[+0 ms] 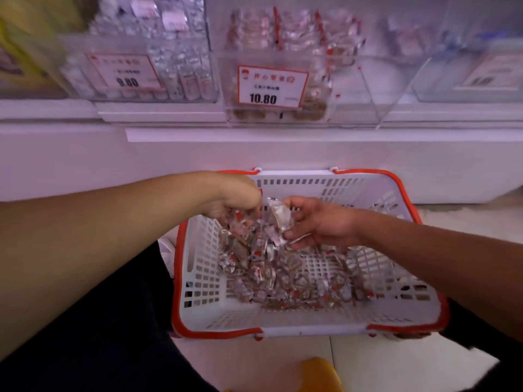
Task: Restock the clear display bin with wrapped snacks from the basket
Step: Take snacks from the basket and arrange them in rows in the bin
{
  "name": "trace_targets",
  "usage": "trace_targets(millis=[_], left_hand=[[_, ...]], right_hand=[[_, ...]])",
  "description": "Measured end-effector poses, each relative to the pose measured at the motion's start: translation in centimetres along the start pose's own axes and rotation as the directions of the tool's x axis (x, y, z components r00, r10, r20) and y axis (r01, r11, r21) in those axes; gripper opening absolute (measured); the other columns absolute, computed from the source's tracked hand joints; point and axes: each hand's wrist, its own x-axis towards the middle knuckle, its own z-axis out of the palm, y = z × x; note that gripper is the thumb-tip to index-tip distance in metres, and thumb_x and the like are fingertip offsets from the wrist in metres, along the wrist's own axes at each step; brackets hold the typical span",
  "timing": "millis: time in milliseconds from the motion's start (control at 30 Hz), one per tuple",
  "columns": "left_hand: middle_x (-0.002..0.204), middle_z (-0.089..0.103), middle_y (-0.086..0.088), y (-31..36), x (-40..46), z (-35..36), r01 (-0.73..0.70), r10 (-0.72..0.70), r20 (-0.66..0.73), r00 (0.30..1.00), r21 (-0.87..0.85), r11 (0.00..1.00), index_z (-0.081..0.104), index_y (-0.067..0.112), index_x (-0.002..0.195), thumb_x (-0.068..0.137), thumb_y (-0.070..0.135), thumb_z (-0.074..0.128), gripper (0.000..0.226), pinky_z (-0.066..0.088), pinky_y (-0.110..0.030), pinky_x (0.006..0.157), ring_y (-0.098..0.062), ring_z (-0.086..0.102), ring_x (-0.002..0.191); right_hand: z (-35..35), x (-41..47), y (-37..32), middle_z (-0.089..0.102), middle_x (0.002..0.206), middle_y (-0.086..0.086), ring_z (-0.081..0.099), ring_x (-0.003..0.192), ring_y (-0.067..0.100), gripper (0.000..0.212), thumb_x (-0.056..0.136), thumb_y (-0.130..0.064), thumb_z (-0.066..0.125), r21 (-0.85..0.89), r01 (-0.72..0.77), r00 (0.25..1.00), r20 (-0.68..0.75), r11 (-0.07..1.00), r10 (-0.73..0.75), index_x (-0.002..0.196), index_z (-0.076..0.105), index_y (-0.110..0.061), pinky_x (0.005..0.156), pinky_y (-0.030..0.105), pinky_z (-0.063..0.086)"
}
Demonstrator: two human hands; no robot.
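- Both hands sit over the basket [198, 278]: left hand [232, 199] clutches a bunch of wrapped snacks [249, 236], right hand [319, 222] pinches one packet [280, 219].
- From the basket, I see the clear display bin [353, 89] straight up and ahead.

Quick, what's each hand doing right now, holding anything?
Left hand: fingers curled round a bunch of small clear-wrapped snacks.
Right hand: pinching a few clear-wrapped snacks over the white plastic basket.

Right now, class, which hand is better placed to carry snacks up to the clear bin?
Probably the right hand: it pinches a wrapped snack above the basket. The left hand reaches into the pile.
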Motion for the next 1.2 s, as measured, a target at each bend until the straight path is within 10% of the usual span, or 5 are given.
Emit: trace_targets(millis=[333, 500, 733, 1033, 1200], left_hand=[[0.099, 0.064, -0.005, 6.0, -6.0, 1.5, -0.053, 0.446, 0.372, 0.814, -0.717, 0.695, 0.062, 0.021, 0.115, 0.099, 0.026, 0.045, 0.025, 0.056, -0.044, 0.080, -0.022, 0.068, 0.078], [0.096, 0.072, -0.010, 7.3, -7.8, 0.9, -0.181, 0.538, 0.227, 0.812, -0.778, 0.602, 0.055, 0.017, 0.121, 0.094, 0.004, 0.055, 0.030, 0.062, -0.040, 0.067, -0.025, 0.073, 0.081], [0.095, 0.073, -0.014, 8.4, -8.3, 0.0, -0.262, 0.518, 0.071, 0.853, -0.799, 0.541, 0.054, 0.012, 0.130, 0.092, -0.005, 0.054, 0.042, 0.062, -0.040, 0.063, -0.022, 0.072, 0.073], [0.125, 0.065, -0.013, 8.8, -9.0, -2.0, -0.050, 0.678, 0.420, 0.603, -0.828, 0.558, 0.056, 0.016, 0.138, 0.096, 0.027, 0.038, 0.047, 0.056, -0.052, 0.085, -0.031, 0.062, 0.113], [0.128, 0.063, -0.018, 9.0, -9.0, -2.4, -0.155, 0.675, 0.348, 0.650, -0.810, 0.566, 0.058, 0.013, 0.135, 0.094, 0.011, 0.050, 0.041, 0.059, -0.051, 0.080, -0.034, 0.068, 0.107]], right_hand=[[2.4, -11.8, -10.8, 0.067, 0.104, 0.019, 0.067, 0.085, 0.028, 0.054, 0.077, 0.021, 0.051, -0.005, 0.182, 0.967, -0.180, 0.983, -0.180, 0.126, 0.049, -0.004, 0.063, 0.029, 0.059], [4.0, -12.9, -13.5, 0.068, 0.092, 0.010, 0.064, 0.072, 0.017, 0.013, 0.087, -0.021, 0.062, -0.084, 0.290, 0.925, -0.230, 0.953, -0.302, 0.097, 0.070, -0.021, 0.067, 0.032, 0.056], [3.8, -14.2, -14.6, 0.069, 0.087, 0.008, 0.062, 0.072, 0.014, 0.028, 0.076, -0.021, 0.074, -0.201, 0.361, 0.784, -0.463, 0.911, -0.413, 0.100, 0.069, -0.007, 0.069, 0.031, 0.048], [3.0, -15.5, -16.7, 0.063, 0.095, 0.019, 0.067, 0.076, 0.021, 0.047, 0.063, -0.007, 0.076, -0.118, 0.485, 0.766, -0.420, 0.866, -0.487, 0.108, 0.065, -0.010, 0.067, 0.029, 0.058], [1.8, -16.4, -17.2, 0.070, 0.104, 0.018, 0.066, 0.085, 0.023, 0.041, 0.072, 0.005, 0.074, -0.423, 0.370, 0.810, -0.289, 0.827, -0.511, 0.110, 0.071, -0.010, 0.074, 0.023, 0.057]])
